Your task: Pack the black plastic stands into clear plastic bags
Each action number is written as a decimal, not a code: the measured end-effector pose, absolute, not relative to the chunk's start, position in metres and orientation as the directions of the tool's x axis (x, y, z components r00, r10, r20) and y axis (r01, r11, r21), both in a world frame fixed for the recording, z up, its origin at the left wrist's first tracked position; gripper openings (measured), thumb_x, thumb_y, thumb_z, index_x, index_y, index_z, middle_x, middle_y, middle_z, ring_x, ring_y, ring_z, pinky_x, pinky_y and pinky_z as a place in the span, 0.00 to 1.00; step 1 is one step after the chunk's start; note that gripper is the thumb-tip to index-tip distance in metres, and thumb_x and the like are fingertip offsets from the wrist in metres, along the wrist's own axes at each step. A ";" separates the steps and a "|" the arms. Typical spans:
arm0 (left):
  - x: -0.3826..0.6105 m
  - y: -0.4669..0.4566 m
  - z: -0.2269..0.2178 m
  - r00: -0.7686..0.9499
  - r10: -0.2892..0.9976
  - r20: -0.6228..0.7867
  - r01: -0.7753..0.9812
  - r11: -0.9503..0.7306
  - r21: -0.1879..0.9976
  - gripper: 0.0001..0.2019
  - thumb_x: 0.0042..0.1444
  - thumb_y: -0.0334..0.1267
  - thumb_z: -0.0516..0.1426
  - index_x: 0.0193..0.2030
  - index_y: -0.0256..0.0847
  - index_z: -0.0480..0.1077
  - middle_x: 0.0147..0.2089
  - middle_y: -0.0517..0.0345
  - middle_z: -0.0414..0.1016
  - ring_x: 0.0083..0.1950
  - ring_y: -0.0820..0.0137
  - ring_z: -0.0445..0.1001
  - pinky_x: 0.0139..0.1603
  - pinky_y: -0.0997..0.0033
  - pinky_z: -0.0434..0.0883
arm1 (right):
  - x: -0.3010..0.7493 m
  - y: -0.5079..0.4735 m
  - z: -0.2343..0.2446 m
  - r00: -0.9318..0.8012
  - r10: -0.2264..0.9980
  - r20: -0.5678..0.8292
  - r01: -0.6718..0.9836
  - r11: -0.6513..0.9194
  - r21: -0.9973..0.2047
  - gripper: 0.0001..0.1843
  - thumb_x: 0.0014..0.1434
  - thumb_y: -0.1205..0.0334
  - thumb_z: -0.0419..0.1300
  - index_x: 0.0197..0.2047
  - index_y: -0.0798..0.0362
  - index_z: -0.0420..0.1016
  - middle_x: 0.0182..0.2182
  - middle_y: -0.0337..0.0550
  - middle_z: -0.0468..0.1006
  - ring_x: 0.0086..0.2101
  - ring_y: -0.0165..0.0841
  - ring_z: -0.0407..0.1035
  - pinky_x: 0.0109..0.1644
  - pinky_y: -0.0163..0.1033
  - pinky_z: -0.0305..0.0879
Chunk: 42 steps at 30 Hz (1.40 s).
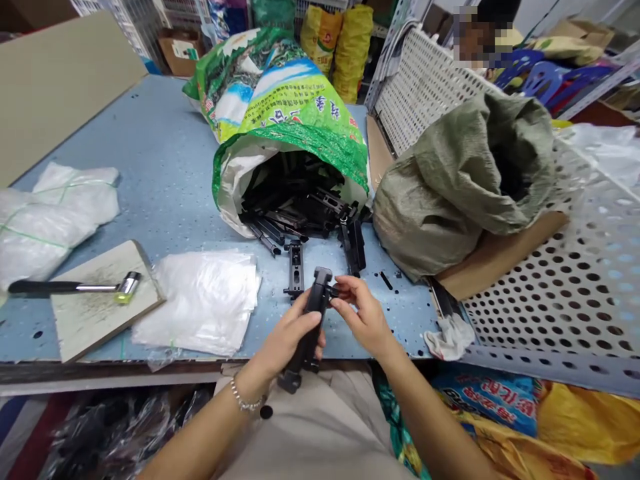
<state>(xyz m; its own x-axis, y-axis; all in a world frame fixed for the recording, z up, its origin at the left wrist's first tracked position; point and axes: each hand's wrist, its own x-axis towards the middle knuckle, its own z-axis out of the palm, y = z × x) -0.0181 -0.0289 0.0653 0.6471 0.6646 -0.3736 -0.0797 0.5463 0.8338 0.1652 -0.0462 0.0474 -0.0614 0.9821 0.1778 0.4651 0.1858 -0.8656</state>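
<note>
My left hand is wrapped round a long black plastic piece, held tilted above the table's front edge. It has a hinge-like lower end, but I cannot make out its exact kind. My right hand pinches a small dark part against the right side of the piece, near its top; the fingertips partly hide it. Just beyond my hands, a slotted black bracket lies on the blue table. To its right a thicker black part leans by the mouth of a green printed sack full of similar black parts.
A mallet lies on a worn board at left, beside stacked clear plastic bags. An olive woven sack leans against a perforated white crate at right, near a crumpled cloth. Another person is at the back right.
</note>
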 end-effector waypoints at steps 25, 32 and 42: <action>-0.078 -0.016 0.096 0.507 0.734 -0.452 -0.300 0.642 0.706 0.34 0.57 0.47 0.56 0.69 0.52 0.48 0.36 0.58 0.69 0.23 0.73 0.71 0.18 0.75 0.69 | 0.132 0.035 0.098 -0.804 0.554 0.217 0.516 0.831 -0.208 0.19 0.70 0.56 0.44 0.36 0.54 0.71 0.28 0.47 0.71 0.31 0.36 0.64 0.34 0.42 0.61; -0.069 -0.028 0.097 0.334 0.841 -0.425 -0.208 0.506 0.837 0.37 0.59 0.46 0.57 0.70 0.57 0.42 0.38 0.60 0.70 0.24 0.74 0.72 0.22 0.74 0.72 | 0.124 0.041 0.081 -0.683 0.674 0.282 0.583 0.735 -0.346 0.23 0.72 0.54 0.38 0.39 0.54 0.70 0.29 0.44 0.72 0.29 0.33 0.64 0.33 0.38 0.59; -0.081 -0.009 0.102 0.527 0.700 -0.482 -0.410 0.706 0.578 0.17 0.57 0.45 0.54 0.51 0.42 0.63 0.34 0.58 0.69 0.23 0.74 0.70 0.17 0.76 0.68 | 0.132 0.055 0.106 -0.868 0.460 0.186 0.458 0.887 -0.060 0.21 0.70 0.53 0.43 0.35 0.53 0.71 0.29 0.45 0.72 0.30 0.34 0.62 0.32 0.40 0.56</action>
<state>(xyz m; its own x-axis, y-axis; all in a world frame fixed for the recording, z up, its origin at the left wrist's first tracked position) -0.0807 -0.0093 0.1025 0.5266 0.7003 -0.4819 -0.4097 0.7058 0.5780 0.1316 0.0550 0.1058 -0.8680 0.4603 0.1863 0.4577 0.8871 -0.0595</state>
